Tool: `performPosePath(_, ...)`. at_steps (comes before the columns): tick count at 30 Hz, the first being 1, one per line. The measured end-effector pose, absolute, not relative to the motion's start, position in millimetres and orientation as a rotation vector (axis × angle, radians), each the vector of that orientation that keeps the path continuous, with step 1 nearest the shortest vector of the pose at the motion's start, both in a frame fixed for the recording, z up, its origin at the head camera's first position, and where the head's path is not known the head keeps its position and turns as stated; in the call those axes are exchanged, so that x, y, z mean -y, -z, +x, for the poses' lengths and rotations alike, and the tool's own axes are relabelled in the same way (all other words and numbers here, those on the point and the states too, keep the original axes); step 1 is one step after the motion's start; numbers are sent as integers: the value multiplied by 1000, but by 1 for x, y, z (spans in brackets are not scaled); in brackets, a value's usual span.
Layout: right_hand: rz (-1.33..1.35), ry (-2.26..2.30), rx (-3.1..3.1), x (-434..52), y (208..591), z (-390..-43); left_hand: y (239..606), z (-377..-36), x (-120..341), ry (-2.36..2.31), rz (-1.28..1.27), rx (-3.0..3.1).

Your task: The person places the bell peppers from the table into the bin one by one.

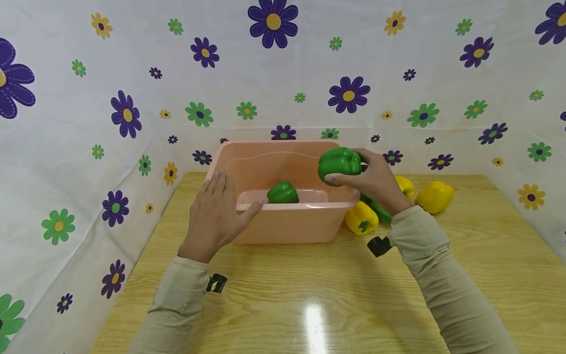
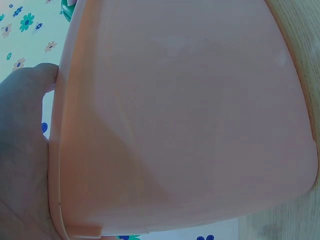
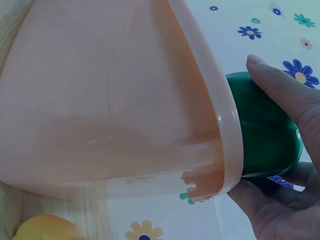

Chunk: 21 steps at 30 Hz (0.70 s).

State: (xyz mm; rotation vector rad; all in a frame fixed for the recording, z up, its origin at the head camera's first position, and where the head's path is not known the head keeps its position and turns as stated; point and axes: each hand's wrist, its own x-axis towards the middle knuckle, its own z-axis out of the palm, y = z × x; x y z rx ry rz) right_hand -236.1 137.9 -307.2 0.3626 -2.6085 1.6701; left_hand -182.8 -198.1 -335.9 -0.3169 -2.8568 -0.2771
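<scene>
A green bell pepper (image 1: 339, 164) is gripped by my right hand (image 1: 376, 179) above the right end of a peach plastic tub (image 1: 292, 223). The right wrist view shows this green pepper (image 3: 265, 127) beyond the tub's rim (image 3: 227, 115), thumb on one side and fingers on the other. Inside the tub, near its front wall, lies another green bell pepper (image 1: 283, 192). My left hand (image 1: 216, 209) rests on the tub's left front corner, fingers straight and thumb along the rim. In the left wrist view the thumb (image 2: 47, 75) touches the rim.
Right of the tub lie a yellow bell pepper (image 1: 361, 218), a second yellow one (image 1: 435, 196) and a third (image 1: 404, 187), partly hidden by the right hand. Something green (image 1: 382, 214) sits among them. A flowered white cloth (image 1: 274, 73) hangs behind the wooden table (image 1: 274, 290).
</scene>
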Motion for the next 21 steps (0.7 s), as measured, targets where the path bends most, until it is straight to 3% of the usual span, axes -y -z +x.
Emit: performPosePath(21,393,-1646,2652,-138,306,-233,336,-183,198,258,-306,2878)
